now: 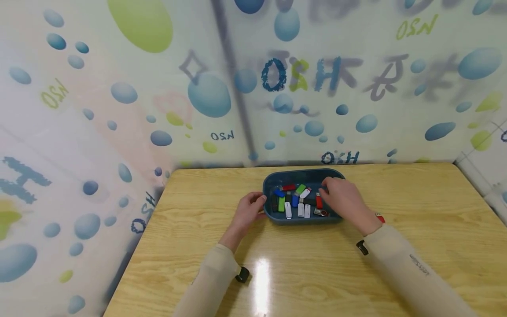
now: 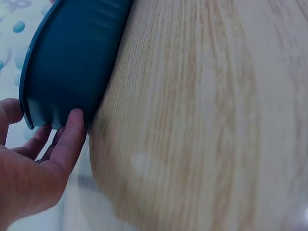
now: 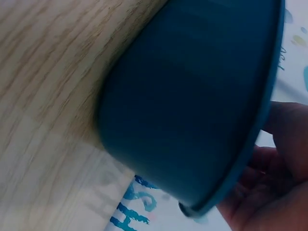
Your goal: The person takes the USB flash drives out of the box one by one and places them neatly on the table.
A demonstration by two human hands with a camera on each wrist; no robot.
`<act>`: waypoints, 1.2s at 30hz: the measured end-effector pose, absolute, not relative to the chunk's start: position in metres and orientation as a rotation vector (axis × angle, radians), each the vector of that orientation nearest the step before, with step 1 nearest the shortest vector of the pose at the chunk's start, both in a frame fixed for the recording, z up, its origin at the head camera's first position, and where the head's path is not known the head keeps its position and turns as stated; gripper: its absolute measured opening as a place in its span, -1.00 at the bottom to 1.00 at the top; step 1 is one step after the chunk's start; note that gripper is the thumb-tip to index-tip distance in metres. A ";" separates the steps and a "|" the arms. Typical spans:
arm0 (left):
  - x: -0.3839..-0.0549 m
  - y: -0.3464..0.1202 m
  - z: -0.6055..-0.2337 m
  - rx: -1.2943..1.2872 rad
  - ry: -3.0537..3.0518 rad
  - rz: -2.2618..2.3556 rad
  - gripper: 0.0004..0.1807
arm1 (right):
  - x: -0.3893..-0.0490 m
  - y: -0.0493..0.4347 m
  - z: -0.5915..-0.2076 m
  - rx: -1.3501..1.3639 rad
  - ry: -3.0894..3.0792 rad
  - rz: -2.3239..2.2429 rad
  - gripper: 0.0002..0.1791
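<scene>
A dark blue-green plastic bin (image 1: pixel 303 221) sits on the table and holds several USB flash drives. My left hand (image 1: pixel 248 209) holds the bin's left end, with the thumb at the rim and the fingers (image 2: pixel 67 139) against the outer wall. Over the right end reaches my right hand (image 1: pixel 343 198), its thumb and forefinger apart inside the bin, with nothing showing between them. Near that thumb lies a red flash drive (image 1: pixel 319 201). White flash drives (image 1: pixel 288 210), a green flash drive (image 1: pixel 281 204) and a blue flash drive (image 1: pixel 295 201) lie farther left.
A red object (image 1: pixel 380 218) lies on the wooden table (image 1: pixel 309 268), partly hidden behind my right wrist. Behind the table rises a wall covering (image 1: pixel 340 123) with printed blue and green spots. Each wrist carries a black strap piece (image 1: pixel 243 275).
</scene>
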State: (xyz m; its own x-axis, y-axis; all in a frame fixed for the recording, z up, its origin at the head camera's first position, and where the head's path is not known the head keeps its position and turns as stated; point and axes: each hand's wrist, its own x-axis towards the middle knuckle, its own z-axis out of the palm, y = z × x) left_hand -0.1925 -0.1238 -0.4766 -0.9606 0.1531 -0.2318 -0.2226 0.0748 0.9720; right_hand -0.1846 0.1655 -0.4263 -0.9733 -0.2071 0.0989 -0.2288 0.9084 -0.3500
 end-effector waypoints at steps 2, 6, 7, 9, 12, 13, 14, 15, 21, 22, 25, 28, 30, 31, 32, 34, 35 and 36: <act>-0.192 -0.123 -0.477 -0.064 2.088 1.964 -0.53 | -0.188 0.163 -0.428 0.335 -3.040 0.546 -0.78; -0.191 -0.122 -0.477 -0.064 2.102 1.955 -0.53 | -0.194 0.158 -0.431 0.323 -3.107 0.489 -0.62; -0.191 -0.122 -0.477 -0.065 2.103 1.954 -0.53 | -0.195 0.157 -0.432 0.320 -3.121 0.475 -0.58; -0.191 -0.122 -0.477 -0.070 2.106 1.949 -0.53 | -0.198 0.155 -0.435 0.319 -3.140 0.438 -0.57; -0.192 -0.123 -0.478 -0.073 2.102 1.947 -0.52 | -0.201 0.153 -0.440 0.311 -3.149 0.427 -0.57; -0.192 -0.123 -0.478 -0.073 2.101 1.947 -0.52 | -0.202 0.153 -0.441 0.302 -3.154 0.428 -0.56; -0.191 -0.123 -0.478 -0.073 2.101 1.946 -0.52 | -0.203 0.152 -0.442 0.290 -3.162 0.435 -0.56; -0.191 -0.123 -0.478 -0.074 2.102 1.945 -0.51 | -0.204 0.152 -0.443 0.277 -3.177 0.443 -0.56; -0.191 -0.122 -0.476 -0.076 2.101 1.941 -0.51 | -0.210 0.150 -0.446 0.227 -3.264 0.438 -0.57; -0.191 -0.122 -0.476 -0.077 2.098 1.940 -0.52 | -0.211 0.150 -0.446 0.224 -3.269 0.435 -0.58; -0.191 -0.121 -0.475 -0.081 2.091 1.940 -0.52 | -0.213 0.149 -0.446 0.217 -3.281 0.431 -0.64; -0.192 -0.121 -0.474 -0.086 2.087 1.938 -0.51 | -0.214 0.148 -0.445 0.209 -3.298 0.435 -0.70; -0.192 -0.121 -0.474 -0.084 2.090 1.935 -0.50 | -0.214 0.148 -0.445 0.210 -3.304 0.440 -0.73; -0.192 -0.122 -0.474 -0.083 2.091 1.935 -0.51 | -0.215 0.148 -0.445 0.208 -3.306 0.443 -0.74; -0.192 -0.122 -0.474 -0.081 2.094 1.933 -0.51 | -0.214 0.148 -0.445 0.208 -3.306 0.448 -0.75; -0.192 -0.123 -0.474 -0.078 2.097 1.930 -0.52 | -0.214 0.148 -0.445 0.212 -3.308 0.456 -0.77; -0.191 -0.123 -0.474 -0.079 2.099 1.929 -0.52 | -0.214 0.148 -0.446 0.216 -3.308 0.463 -0.78; -0.191 -0.123 -0.474 -0.077 2.102 1.925 -0.53 | -0.214 0.148 -0.446 0.219 -3.309 0.465 -0.78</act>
